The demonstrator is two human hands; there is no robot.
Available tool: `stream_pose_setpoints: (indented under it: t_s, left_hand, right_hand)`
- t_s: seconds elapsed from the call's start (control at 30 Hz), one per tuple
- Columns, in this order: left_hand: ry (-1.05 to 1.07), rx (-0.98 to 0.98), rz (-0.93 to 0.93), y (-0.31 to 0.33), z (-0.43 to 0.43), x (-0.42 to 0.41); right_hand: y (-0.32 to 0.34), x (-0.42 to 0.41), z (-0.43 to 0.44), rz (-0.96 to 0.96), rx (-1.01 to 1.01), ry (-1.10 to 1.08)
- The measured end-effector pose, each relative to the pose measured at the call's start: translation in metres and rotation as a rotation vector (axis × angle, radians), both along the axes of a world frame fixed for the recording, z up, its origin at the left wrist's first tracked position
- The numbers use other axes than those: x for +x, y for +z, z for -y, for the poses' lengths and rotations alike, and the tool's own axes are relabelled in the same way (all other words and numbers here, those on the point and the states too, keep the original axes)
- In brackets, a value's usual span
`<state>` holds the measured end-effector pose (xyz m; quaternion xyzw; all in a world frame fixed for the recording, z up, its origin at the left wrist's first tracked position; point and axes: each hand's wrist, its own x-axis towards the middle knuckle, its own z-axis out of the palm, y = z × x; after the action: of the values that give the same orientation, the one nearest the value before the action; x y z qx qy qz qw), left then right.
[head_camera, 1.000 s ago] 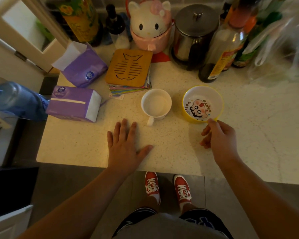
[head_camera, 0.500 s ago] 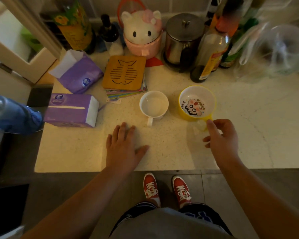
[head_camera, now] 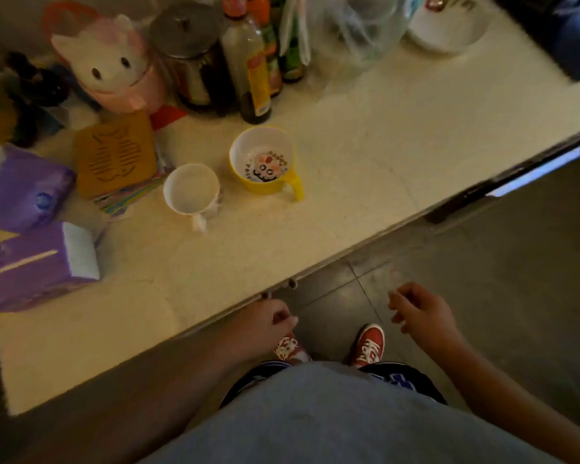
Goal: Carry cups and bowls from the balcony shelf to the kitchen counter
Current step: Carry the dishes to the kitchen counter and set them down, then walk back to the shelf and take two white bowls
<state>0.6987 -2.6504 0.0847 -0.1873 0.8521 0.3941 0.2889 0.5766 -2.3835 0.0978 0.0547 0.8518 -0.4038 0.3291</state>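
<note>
A white mug and a yellow cup with a cartoon face inside stand side by side on the pale kitchen counter. Both are upright and nothing touches them. My left hand hangs just off the counter's front edge, fingers curled, holding nothing. My right hand is over the floor to the right, fingers loosely curled and empty. Both hands are well clear of the cups.
Purple tissue packs lie at the left. A fish-pattern trivet, a cat-shaped pink jar, a steel pot, sauce bottles, a plastic bag and a white bowl line the back. Dark tiled floor lies to the right.
My left hand has lifted off the counter and my right hand has let go of the yellow cup; both pulled back past the edge. The view has swung right.
</note>
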Motion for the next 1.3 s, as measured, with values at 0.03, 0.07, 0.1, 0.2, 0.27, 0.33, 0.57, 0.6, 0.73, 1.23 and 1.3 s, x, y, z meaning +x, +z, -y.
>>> stream_pose_setpoints:
  t_s: [0.03, 0.07, 0.1, 0.2, 0.27, 0.33, 0.57, 0.6, 0.73, 1.23, 1.3]
  left_hand:
    - [-0.034, -0.002, 0.063, -0.008, -0.008, -0.006]
    - [-0.078, -0.019, 0.121, -0.016, -0.016, -0.011]
    - [-0.125, -0.044, 0.172, -0.024, -0.024, -0.017]
    - [-0.235, -0.095, 0.267, -0.044, -0.054, -0.037]
    - [-0.280, -0.118, 0.300, -0.052, -0.079, -0.052]
    - [-0.299, -0.127, 0.319, -0.058, -0.111, -0.067]
    - [-0.146, 0.042, 0.373, -0.066, -0.255, -0.125]
    - [-0.155, 0.052, 0.359, -0.066, -0.273, -0.131]
    - [-0.279, 0.000, 0.301, -0.060, -0.324, -0.153]
    - [-0.409, -0.139, 0.366, -0.079, -0.427, -0.313]
    - [-0.465, -0.158, 0.365, -0.079, -0.455, -0.353]
  right_hand:
    - [-0.007, 0.007, -0.018, 0.037, 0.025, -0.014]
    - [-0.015, 0.015, -0.038, 0.070, 0.045, -0.033]
    - [-0.022, 0.022, -0.058, 0.100, 0.064, -0.060]
    - [-0.044, 0.046, -0.123, 0.178, 0.137, -0.174]
    - [-0.055, 0.062, -0.167, 0.235, 0.177, -0.256]
    - [-0.063, 0.079, -0.212, 0.300, 0.211, -0.326]
    - [-0.072, 0.120, -0.353, 0.396, 0.207, -0.533]
    - [-0.074, 0.121, -0.368, 0.408, 0.196, -0.547]
    - [-0.082, 0.108, -0.417, 0.418, 0.156, -0.602]
    - [-0.095, -0.086, -0.561, 0.323, 0.063, -0.749]
    - [-0.093, -0.102, -0.585, 0.330, 0.059, -0.803]
